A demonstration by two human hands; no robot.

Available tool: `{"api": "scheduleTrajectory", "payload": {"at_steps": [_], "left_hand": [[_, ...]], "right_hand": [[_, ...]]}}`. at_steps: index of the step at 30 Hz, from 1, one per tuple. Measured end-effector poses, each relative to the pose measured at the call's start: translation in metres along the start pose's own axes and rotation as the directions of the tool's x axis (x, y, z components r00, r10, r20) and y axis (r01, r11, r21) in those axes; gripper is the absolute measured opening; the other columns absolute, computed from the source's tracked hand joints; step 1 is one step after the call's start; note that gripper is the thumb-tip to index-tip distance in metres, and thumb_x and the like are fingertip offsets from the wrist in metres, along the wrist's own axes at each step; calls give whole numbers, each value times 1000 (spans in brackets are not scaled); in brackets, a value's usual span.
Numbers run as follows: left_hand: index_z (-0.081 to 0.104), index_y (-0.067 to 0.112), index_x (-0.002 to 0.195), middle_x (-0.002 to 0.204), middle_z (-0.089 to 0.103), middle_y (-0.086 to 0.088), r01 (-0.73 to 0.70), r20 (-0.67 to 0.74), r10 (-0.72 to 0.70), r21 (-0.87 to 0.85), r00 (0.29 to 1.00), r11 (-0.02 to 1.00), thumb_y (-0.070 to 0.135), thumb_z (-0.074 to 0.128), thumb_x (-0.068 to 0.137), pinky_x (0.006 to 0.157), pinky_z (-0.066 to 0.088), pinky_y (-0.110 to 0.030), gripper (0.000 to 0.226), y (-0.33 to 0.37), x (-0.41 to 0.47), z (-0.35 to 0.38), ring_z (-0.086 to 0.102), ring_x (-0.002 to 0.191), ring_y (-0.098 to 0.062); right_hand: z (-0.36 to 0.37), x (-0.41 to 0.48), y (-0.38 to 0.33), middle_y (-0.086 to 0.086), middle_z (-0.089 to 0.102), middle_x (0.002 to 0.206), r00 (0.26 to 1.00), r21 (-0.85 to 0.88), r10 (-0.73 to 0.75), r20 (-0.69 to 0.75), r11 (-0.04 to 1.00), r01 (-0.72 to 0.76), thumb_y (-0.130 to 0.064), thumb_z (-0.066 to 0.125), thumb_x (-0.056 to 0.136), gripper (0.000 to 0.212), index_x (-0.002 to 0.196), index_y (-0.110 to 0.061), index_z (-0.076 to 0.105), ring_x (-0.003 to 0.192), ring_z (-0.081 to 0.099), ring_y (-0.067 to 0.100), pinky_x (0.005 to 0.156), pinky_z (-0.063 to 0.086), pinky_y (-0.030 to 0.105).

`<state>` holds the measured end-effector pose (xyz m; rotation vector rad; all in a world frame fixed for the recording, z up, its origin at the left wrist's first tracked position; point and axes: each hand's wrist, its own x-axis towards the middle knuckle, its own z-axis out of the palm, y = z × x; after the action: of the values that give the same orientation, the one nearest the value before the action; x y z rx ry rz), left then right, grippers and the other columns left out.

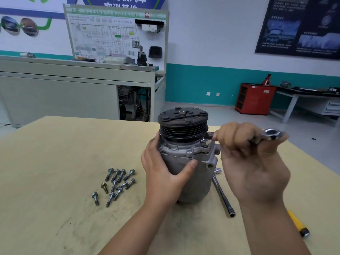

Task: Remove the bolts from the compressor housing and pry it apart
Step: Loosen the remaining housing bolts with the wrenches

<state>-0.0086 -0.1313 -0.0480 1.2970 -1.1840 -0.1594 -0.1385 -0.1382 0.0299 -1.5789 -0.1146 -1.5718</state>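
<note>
A grey compressor housing (195, 173) stands upright on the tan table (55, 162), with a black ribbed pulley (183, 124) on top. My left hand (161, 166) grips its left side, thumb across the front. My right hand (252, 155) grips a silver combination wrench (270, 134). The wrench's open end sits at the flange (185, 150) on the housing's right, just under the pulley. A bolt boss shows at the front of the flange. Several removed bolts (117, 183) lie loose on the table to the left.
A long socket extension bar (222, 194) lies on the table right of the housing, partly behind my right wrist. A yellow-handled tool (298, 225) lies near the table's right edge. Behind stand a grey workbench (73, 89) and a red cabinet (254, 98).
</note>
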Motion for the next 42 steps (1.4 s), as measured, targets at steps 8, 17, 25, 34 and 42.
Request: {"api": "scheduleTrajectory", "payload": {"at_steps": [8,17,25,34,42], "left_hand": [[19,55,129,133,31,21,-22,7,22,-21,1000,1000,71,56,60,103,20,-17,80,-4,-1,2,22,128,0],[19,56,128,134,32,20,-14,9,14,-19,1000,1000,71,57,59,105,22,-22,81,-2,0,2,21,130,0],[20,54,130,132,31,25,-18,12,18,-16,1000,1000,70,58,60,101,19,-8,82,-4,0,2,22,130,0],[20,55,130,132,28,31,-25,7,25,-6,1000,1000,71,57,60,98,14,2,81,-4,0,2,20,128,7],[18,51,132,137,31,18,-31,6,31,4,1000,1000,72,56,61,100,15,-2,84,-5,0,2,21,132,-2]], "right_hand": [[-39,17,5,3,24,58,974,635,227,22,749,-188,-32,62,84,42,59,-14,32,59,24,18,67,25,33],[-54,32,32,-7,17,50,848,692,455,-273,705,-155,-62,13,94,67,52,-17,40,47,16,8,43,32,18],[-52,54,42,-6,25,38,776,730,572,-265,645,-226,-59,13,96,70,52,-14,43,40,11,8,32,26,19],[-51,74,46,-5,24,37,641,774,737,-212,528,-351,-59,19,96,70,51,-11,42,26,23,7,27,23,18],[-38,61,24,-6,23,43,741,749,514,-432,662,-22,-55,32,94,62,48,-15,40,35,22,8,35,26,18]]}}
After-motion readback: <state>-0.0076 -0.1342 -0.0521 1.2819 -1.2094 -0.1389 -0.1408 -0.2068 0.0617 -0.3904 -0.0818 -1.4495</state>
